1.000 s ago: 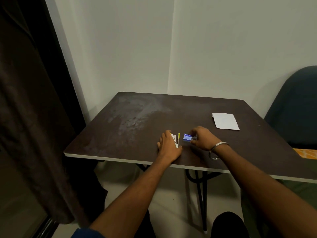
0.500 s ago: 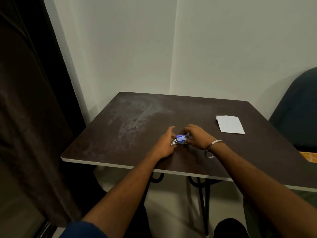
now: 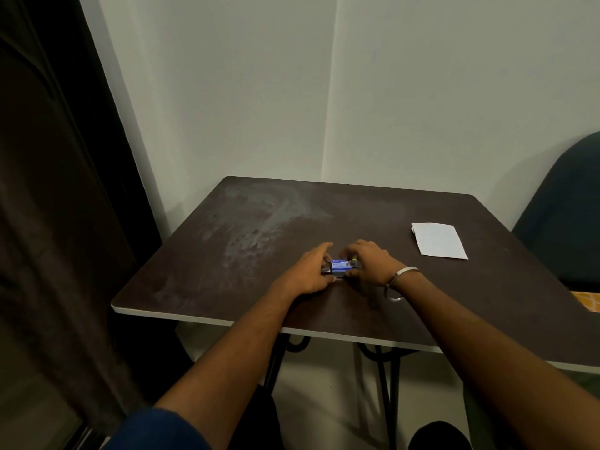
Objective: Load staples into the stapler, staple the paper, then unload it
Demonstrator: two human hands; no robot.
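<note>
Near the front-centre of the dark table (image 3: 373, 222), a small blue staple box (image 3: 341, 266) sits between both hands, its contents not visible. Left hand (image 3: 310, 271) pinches the box's left end, where a metallic part, possibly the stapler, shows beneath. Right hand (image 3: 370, 263), with a metal bangle (image 3: 401, 282) at the wrist, grips the right end with curled fingers. White folded paper (image 3: 440, 240) lies well apart, far right.

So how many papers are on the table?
1. The white paper lies on the far right of the table, away from both hands. It looks folded or stacked, so more sheets may hide under it.
</note>
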